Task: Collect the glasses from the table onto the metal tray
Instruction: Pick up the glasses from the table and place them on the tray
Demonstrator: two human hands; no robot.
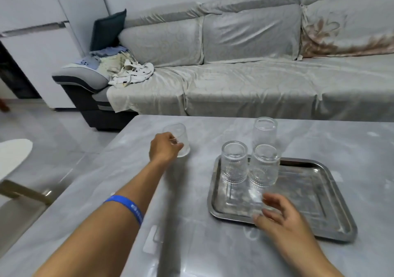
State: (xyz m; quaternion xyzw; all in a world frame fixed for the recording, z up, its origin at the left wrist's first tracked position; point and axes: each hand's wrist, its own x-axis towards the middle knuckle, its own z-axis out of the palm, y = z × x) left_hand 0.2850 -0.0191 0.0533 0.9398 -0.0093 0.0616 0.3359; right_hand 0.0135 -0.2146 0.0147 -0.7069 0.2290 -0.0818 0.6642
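Observation:
A metal tray [311, 193] lies on the grey marble table [198, 253], right of centre. Two textured clear glasses [234, 162] [264, 169] stand at the tray's far left corner. A taller clear glass [264, 132] stands just behind them; its foot is hidden, so I cannot tell if it is on the tray. My left hand [164, 150] is stretched out to the far left of the table and grips a smooth clear glass [180, 137] resting there. My right hand [277, 212] hovers over the tray's near left edge, fingers curled around a faint, blurred clear glass [257, 201].
A grey covered sofa [245, 84] runs along the far side of the table, with crumpled clothes [125, 70] at its left end. A chair [15, 170] stands on the tiled floor to the left of the table. I wear a blue wristband [128, 207] on my left forearm.

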